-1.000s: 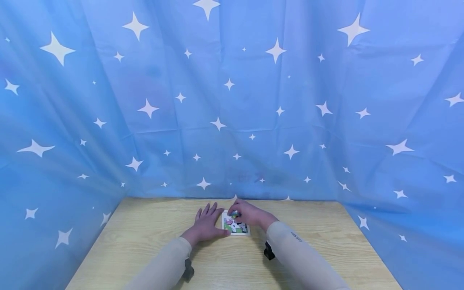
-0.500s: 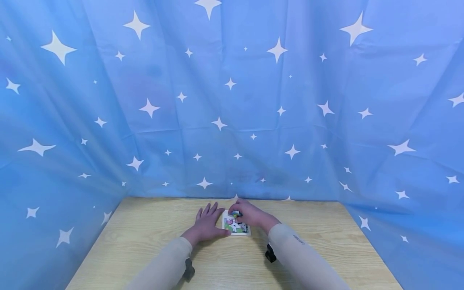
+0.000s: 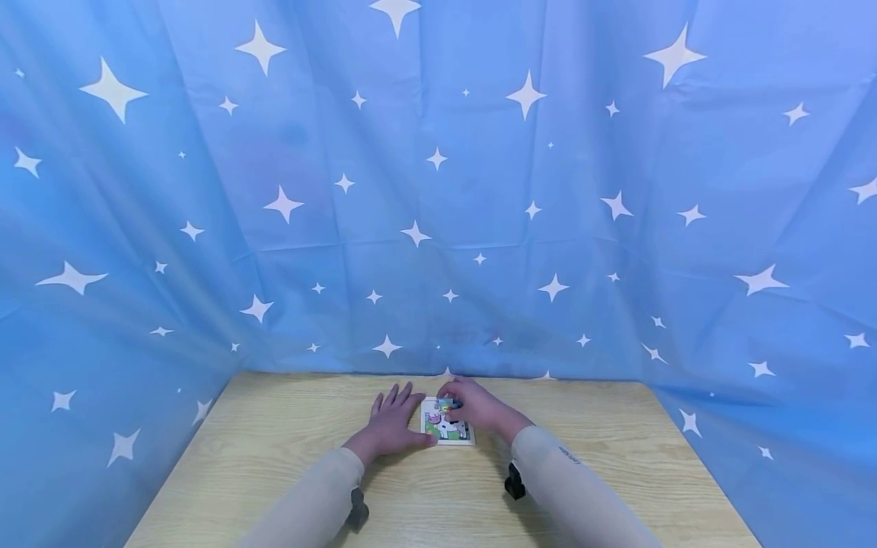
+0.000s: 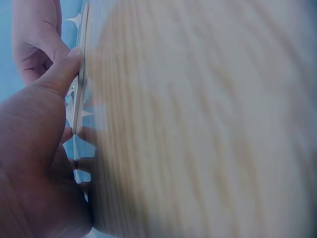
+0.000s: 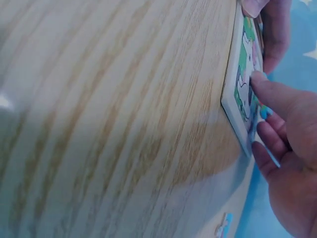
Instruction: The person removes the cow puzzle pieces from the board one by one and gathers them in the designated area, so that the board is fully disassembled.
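We're splaying the left hand [image 3: 390, 428], gripping nothing, thumb touching the cow puzzle [image 3: 448, 428] near-left; curling the right hand [image 3: 479, 406] over its far side, pinching a blue piece [image 5: 266, 113]. Puzzle's lying far-centre on the table [image 3: 288, 430].

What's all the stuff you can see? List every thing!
Curtain: 1 or more, blue, around the table
Stars: many, white, on the curtain
Table: 1, light wood, bottom middle
Cow board: 1, white rim, on the table
Piece: 1, blue and yellow, at the board's far side
Blurry thing: 1, partly blue, on the table, right wrist view
Sleeves: 2, pale, bottom middle
Wrist devices: 2, black, near the sleeves
Left hand: 1, bare, thumb on the board's corner
Right hand: 1, bare, holding the piece
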A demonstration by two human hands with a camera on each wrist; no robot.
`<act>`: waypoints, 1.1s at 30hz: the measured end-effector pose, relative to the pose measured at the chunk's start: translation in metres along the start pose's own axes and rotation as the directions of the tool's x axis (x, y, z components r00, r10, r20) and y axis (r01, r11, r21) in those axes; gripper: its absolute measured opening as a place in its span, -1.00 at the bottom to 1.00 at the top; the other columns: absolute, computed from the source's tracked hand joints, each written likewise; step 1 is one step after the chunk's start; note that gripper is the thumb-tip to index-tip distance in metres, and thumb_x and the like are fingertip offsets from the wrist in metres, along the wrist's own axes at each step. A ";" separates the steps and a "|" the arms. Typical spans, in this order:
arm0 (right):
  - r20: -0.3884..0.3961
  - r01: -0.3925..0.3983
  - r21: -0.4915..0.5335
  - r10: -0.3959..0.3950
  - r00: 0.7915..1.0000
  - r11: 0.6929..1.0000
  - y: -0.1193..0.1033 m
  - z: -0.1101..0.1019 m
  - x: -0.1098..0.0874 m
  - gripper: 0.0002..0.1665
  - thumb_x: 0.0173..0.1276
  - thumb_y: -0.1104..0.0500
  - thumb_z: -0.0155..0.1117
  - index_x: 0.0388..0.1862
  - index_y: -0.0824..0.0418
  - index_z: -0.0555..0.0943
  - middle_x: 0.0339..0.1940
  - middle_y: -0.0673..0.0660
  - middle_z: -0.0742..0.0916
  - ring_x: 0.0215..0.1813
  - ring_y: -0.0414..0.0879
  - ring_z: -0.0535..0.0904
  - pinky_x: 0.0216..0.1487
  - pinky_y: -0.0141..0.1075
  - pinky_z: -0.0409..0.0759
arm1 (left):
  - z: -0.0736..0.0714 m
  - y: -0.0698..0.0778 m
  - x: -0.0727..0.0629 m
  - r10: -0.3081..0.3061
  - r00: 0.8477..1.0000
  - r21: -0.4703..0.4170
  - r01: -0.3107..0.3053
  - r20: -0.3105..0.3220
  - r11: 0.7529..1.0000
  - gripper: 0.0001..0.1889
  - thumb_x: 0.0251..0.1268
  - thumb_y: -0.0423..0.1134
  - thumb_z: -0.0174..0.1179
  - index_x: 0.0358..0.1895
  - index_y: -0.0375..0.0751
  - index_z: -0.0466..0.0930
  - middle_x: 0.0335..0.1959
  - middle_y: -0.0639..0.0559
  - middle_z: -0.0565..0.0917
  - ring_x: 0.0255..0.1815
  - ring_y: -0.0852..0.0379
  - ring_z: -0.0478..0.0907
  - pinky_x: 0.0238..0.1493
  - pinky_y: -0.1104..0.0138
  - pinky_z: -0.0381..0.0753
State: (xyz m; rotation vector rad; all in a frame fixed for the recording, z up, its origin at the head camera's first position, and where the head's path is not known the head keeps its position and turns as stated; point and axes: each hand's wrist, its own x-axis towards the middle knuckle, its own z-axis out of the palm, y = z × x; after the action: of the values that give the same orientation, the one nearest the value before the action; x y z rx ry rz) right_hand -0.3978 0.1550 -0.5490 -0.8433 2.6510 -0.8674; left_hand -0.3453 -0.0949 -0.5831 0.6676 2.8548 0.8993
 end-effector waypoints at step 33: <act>-0.176 0.088 -0.072 -0.100 0.979 0.994 0.005 -0.001 -0.013 -0.63 0.50 0.20 0.55 0.23 0.25 0.77 0.02 0.06 0.70 0.01 -0.07 0.67 0.11 -0.04 0.73 | -0.004 0.006 0.000 -0.038 0.999 0.051 0.036 0.023 0.998 0.06 0.32 0.41 0.41 0.73 -0.13 0.31 0.81 -0.34 0.08 0.81 -0.46 -0.11 0.70 -0.41 -0.21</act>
State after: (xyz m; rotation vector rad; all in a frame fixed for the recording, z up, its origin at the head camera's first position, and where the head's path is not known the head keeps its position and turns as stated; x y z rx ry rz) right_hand -0.3899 0.1667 -0.5505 -0.9546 2.8273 -0.9272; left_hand -0.3434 -0.0927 -0.5760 0.6239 2.8673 0.8116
